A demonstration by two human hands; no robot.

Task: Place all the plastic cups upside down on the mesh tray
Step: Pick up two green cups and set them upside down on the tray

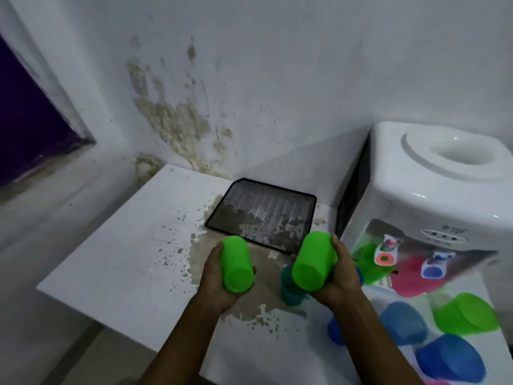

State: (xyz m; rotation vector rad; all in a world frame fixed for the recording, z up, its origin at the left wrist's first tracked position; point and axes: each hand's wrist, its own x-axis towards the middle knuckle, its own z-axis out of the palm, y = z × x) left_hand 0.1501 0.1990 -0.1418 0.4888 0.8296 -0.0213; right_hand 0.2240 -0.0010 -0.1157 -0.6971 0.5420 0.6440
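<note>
Each hand grips a bright green cup [237, 263], seemingly inverted.

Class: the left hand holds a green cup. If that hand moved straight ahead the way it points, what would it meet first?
Probably the near edge of the mesh tray: the left hand and its green cup point up-table towards it, with only bare tabletop between. Depth is uncertain.

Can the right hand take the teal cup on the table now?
Probably not yet. The right hand is full with a green cup, and that cup and hand hover right over the teal cup, covering its top. It must first set the green cup down.
</note>
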